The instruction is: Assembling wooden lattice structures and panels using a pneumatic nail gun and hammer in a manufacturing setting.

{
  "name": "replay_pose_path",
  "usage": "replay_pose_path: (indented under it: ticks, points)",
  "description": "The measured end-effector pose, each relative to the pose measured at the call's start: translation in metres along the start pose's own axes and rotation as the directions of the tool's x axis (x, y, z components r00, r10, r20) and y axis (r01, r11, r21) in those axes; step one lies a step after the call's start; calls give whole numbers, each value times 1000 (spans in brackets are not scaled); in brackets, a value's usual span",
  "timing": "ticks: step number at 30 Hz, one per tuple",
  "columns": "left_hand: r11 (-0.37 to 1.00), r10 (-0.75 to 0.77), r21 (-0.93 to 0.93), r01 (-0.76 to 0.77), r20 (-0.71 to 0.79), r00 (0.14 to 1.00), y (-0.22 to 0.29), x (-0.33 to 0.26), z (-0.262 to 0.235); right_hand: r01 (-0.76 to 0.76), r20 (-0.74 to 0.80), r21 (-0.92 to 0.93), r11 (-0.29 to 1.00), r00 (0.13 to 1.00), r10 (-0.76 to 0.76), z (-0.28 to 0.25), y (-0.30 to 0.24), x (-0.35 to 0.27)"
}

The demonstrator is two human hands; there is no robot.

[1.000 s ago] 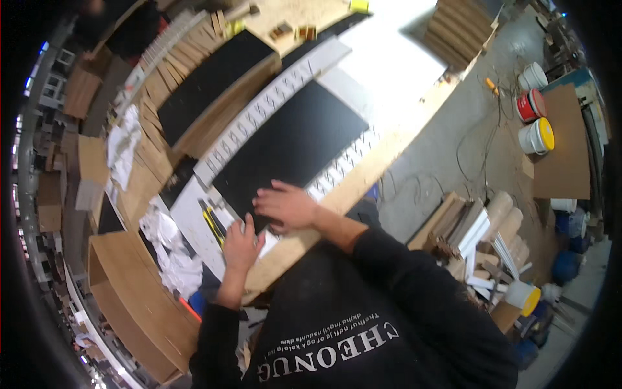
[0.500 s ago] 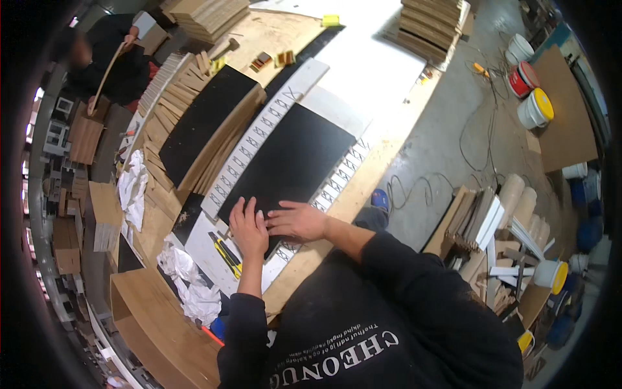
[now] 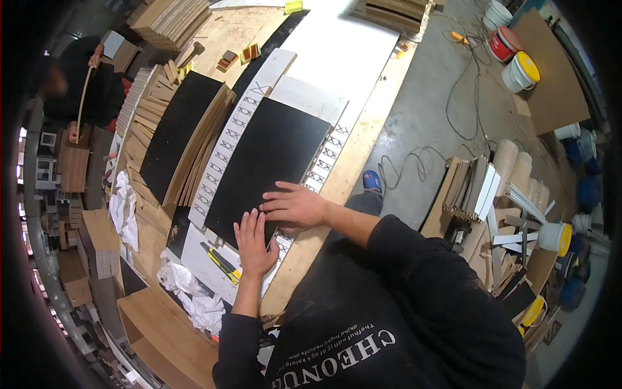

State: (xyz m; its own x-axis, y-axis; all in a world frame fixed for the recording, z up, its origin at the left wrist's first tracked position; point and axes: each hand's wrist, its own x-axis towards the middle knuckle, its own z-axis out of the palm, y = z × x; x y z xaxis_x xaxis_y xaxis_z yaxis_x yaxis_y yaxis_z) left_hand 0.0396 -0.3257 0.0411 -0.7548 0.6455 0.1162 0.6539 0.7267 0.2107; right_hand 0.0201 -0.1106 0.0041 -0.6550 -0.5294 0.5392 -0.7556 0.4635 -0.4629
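Near corner of black panel (image 3: 272, 162), toward six o'clock, hidden under left hand (image 3: 253, 243) and right hand (image 3: 295, 207). Yellow-and-black tool (image 3: 221, 262), at nine o'clock from left hand, too small to tell apart. White patterned strip (image 3: 236, 133) partly covered by panel. Person at ten o'clock (image 3: 78, 84) blurred, cut by dark rim. Lower desk (image 3: 363, 139) edge hidden behind dark sleeve. Buckets (image 3: 521, 71) at two o'clock, contents unreadable.

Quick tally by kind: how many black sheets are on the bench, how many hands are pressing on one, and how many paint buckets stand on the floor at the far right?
Black sheets: 2, one under the hands, one on the wood stack
Hands on the sheet: 2, left hand, right hand
Buckets: 3, yellow-lidded, red, white
Total: 7
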Motion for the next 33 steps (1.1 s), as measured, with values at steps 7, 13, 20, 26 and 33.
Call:
replay_pose_path:
  ticks: [7,13,20,26,33]
  points:
    - [1000,16,21,-14,-74,997,-1,9,3,-21,-32,-21,1000,999,20,-7,5,8]
    - [994,-61,82,68,-92,994,9,9,5,-25,94,61,998,995,19,-12,0,1]
    - [991,35,134,-10,-185,982,10,19,7,35,74,0,999,997,-35,-14,16,-3]
    - [998,46,53,-36,-192,980,19,38,-2,45,36,13,999,998,-45,-9,19,-4]
    - [992,48,122,-21,-222,974,25,43,6,-66,92,-19,998,994,67,-29,25,-12]
